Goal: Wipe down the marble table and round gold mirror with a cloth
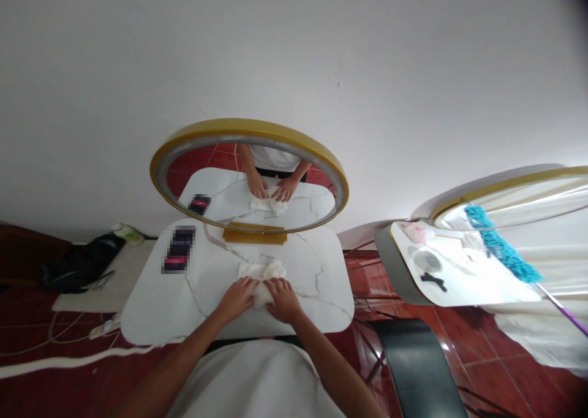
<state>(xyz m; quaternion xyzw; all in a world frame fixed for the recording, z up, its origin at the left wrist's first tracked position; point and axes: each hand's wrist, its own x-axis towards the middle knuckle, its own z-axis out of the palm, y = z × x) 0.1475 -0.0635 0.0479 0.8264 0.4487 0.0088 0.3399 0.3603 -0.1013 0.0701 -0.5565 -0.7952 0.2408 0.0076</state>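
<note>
A bunched white cloth (263, 295) is touched from both sides by the left hand (240, 296) and the right hand (283, 296), its bulk held between the two sets of fingers and its flatter end laid just beyond their tips on the marbled table (316, 307). The fingers are bent and slightly spread; whether the fabric is gripped or merely pressed cannot be told. Farther beyond the fingertips, both hands are reflected in a gold-rimmed mirror (220, 182).

Along the near edge of the marble-patterned tabletop (321, 311) shows a plain greyish-white shirt (257, 381), softly creased. A black strip (220, 345), its garment unclear, lies between shirt and tabletop. The left hand (239, 297), right hand (285, 300) and both forearms (334, 366) are bare.
</note>
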